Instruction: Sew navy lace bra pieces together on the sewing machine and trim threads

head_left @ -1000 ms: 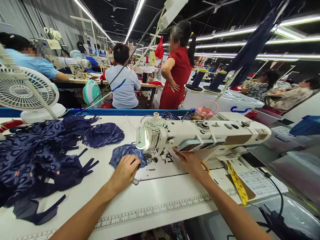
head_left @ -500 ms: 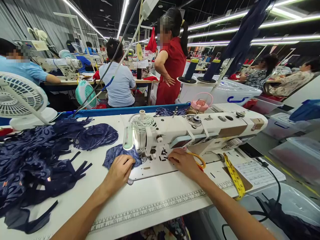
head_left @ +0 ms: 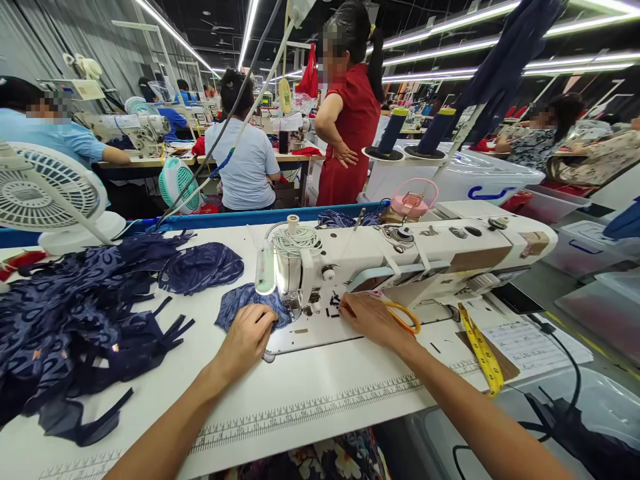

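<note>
A navy lace fabric piece point(head_left: 231, 304), rounded like a cup, lies at the needle end of a white sewing machine point(head_left: 425, 248). My left hand point(head_left: 250, 328) is closed on its near edge, fingers together and pressing down beside the presser foot point(head_left: 295, 308). To the right of the needle, my right hand point(head_left: 369, 319) rests on the machine bed with its fingers drawn together. Its fingertips touch the bed beside several small black scraps point(head_left: 333, 304); whatever may be between them is hidden. Yellow-handled scissors point(head_left: 407, 319) lie just behind that wrist.
Navy lace pieces point(head_left: 55, 320) with straps are heaped on the left, beside another cup piece point(head_left: 203, 267). A white fan point(head_left: 55, 193) stands behind them. A yellow tape measure point(head_left: 481, 350) and paper sheet point(head_left: 535, 343) lie at right. Co-workers sit beyond; a person in red point(head_left: 353, 133) stands.
The whole view has shifted slightly, moving the scene to the right. My right fingertips are a little closer to the black scraps. My left hand stays on the lace piece.
</note>
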`<state>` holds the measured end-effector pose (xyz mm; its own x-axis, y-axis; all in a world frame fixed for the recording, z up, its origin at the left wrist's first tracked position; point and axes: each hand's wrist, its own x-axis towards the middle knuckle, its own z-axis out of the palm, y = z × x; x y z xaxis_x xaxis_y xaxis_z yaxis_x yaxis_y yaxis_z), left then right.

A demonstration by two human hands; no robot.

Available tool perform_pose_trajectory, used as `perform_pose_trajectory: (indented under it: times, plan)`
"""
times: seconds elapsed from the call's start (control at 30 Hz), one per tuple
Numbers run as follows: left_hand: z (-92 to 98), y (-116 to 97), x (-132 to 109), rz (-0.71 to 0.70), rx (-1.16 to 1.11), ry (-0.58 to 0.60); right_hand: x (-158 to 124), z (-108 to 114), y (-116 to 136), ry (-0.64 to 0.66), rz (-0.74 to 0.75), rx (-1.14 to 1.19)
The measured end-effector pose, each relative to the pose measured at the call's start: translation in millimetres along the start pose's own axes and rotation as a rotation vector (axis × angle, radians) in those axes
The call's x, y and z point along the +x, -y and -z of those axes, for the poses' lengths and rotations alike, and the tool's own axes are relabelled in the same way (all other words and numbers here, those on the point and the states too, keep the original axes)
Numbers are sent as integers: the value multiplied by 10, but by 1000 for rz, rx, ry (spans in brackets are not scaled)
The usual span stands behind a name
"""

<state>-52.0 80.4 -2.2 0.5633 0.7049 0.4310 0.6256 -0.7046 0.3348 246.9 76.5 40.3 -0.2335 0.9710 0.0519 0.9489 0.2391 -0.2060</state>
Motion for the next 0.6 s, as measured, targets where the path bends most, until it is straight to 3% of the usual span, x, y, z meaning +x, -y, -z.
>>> perform_pose_trajectory:
  times: [0.17,0.27,0.4,0.47,0.6]
  plan:
    - [16,-14,6,-6,14,-29,-2,17,20,-1,48,-47]
    - [46,-27,1,32,47,-106,-40,46,44,-21,56,-42]
    - [81,-142,-17,95,-25,-234,-89,29,236,16,147,269]
    - [68,-237,-23,109,-173,-192,-85,-30,384,62,229,430]
    - [-38,-362,-39,146,-393,-13,-28,-174,633,99,353,466]
